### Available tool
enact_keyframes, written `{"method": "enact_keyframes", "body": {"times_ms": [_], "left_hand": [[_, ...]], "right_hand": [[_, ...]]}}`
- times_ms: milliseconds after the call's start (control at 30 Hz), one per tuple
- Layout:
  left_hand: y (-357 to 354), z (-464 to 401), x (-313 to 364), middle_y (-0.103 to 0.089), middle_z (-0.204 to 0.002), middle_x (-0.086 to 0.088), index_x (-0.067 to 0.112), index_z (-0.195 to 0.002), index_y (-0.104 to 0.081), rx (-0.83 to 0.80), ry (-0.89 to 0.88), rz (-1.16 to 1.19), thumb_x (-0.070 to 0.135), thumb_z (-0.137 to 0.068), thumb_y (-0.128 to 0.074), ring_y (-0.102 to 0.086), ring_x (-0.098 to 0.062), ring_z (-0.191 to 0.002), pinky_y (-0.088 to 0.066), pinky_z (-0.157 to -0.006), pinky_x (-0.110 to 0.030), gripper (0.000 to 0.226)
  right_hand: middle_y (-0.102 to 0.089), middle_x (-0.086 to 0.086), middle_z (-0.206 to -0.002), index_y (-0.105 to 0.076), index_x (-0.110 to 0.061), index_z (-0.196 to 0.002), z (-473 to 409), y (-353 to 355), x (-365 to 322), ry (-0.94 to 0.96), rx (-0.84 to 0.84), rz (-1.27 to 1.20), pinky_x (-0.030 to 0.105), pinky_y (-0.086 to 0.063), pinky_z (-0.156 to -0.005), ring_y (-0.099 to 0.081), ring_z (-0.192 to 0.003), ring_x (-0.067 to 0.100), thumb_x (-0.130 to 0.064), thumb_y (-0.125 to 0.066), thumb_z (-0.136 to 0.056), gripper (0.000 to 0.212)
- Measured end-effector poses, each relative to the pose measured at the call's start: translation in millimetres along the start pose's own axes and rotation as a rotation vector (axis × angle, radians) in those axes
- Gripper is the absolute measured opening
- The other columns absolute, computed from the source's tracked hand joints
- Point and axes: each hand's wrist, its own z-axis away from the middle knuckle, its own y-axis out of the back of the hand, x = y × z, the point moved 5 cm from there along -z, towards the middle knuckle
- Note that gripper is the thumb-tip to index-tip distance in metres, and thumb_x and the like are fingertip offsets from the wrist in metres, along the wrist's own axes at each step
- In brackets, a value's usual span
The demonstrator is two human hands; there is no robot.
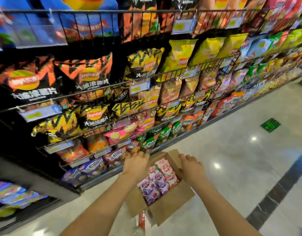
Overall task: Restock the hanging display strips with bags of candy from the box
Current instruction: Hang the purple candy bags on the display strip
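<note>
Where the two forearms reach forward and down, an open cardboard box sits on the pale polished floor, its flaps folded outward. Left hand lies over the box's left edge, fingers pointing toward the shelving; whether they curl around the flap cannot be told, as the hand hides it. Right hand rests on the far-right flap, fingers bent over its top edge and gripping the cardboard. Between the hands, bags of candy fill the box: pink-and-white packs toward the far end, purple ones nearer. A red strip shows just below the box's near corner. Beyond the box, wire shelving rises in tiers, packed with chip bags in orange, black, yellow and pink, price tags clipped along the rails. A green floor sticker lies well off to the right.
</note>
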Motion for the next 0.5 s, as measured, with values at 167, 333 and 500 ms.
{"method": "enact_keyframes", "body": {"times_ms": [167, 333, 500], "left_hand": [[-22, -36, 5, -0.047, -0.132, -0.009, 0.014, -0.135, -0.037, -0.072, 0.078, 0.060, 0.021, -0.095, -0.041, -0.046, -0.027, -0.121, -0.041, -0.092, -0.039, 0.041], [-55, -70, 10, -0.046, -0.133, -0.008, 0.015, -0.134, -0.038, -0.131, 0.184, 0.140, 0.022, -0.096, -0.038, -0.048, -0.026, -0.120, -0.041, -0.093, -0.036, 0.038], [-102, -107, 6, -0.045, -0.135, -0.008, 0.013, -0.137, -0.038, -0.225, 0.363, 0.191, 0.023, -0.097, -0.036, -0.045, -0.024, -0.121, -0.039, -0.096, -0.036, 0.041]], "right_hand": [[-0.044, 0.008, -0.134, -0.023, -0.017, -0.144, -38, -21, 17, 0.046, -0.104, 0.009, 0.038, -0.039, -0.098, -0.042, -0.126, 0.027, -0.032, -0.045, -0.095, 0.056], [-0.047, 0.008, -0.130, -0.032, -0.015, -0.137, -85, -52, 33, 0.100, -0.183, 0.023, 0.037, -0.042, -0.094, -0.047, -0.120, 0.028, -0.030, -0.045, -0.094, 0.048], [-0.046, 0.008, -0.130, -0.034, -0.014, -0.134, -139, -83, 44, 0.196, -0.267, 0.047, 0.036, -0.043, -0.093, -0.048, -0.118, 0.030, -0.027, -0.045, -0.094, 0.043]]}}
